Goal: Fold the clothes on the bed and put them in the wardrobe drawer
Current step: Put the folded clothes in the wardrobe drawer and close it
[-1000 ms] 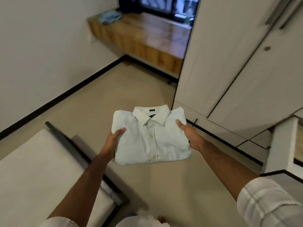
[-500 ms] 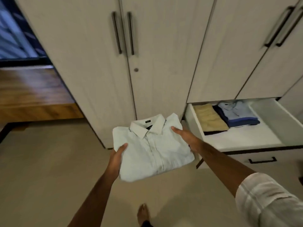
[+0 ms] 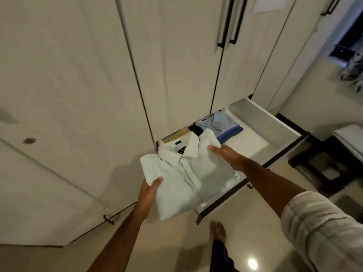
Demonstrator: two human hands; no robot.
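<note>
A folded pale-green collared shirt [image 3: 188, 173] hangs level in front of me, over the near left corner of the open white wardrobe drawer [image 3: 275, 130]. My left hand [image 3: 149, 193] grips its lower left edge, thumb on top. Along the shirt's right side by the collar, my right hand [image 3: 225, 154] holds it, thumb over the cloth. Inside the drawer lie a folded tan garment [image 3: 178, 134], a dark one and a light-blue shirt on a blue one [image 3: 220, 124]; the held shirt partly hides them.
Tall cream wardrobe doors [image 3: 78, 95] with black handles [image 3: 227, 22] rise behind the drawer. The drawer's right half shows bare white bottom. A dark stool or frame [image 3: 318, 165] stands at the right. My bare foot [image 3: 218, 232] is on the beige floor below the drawer.
I have turned from the bed side to the wardrobe and stepped closer. The shirt, held in both hands throughout, has moved right and now overlaps the open drawer's near corner.
</note>
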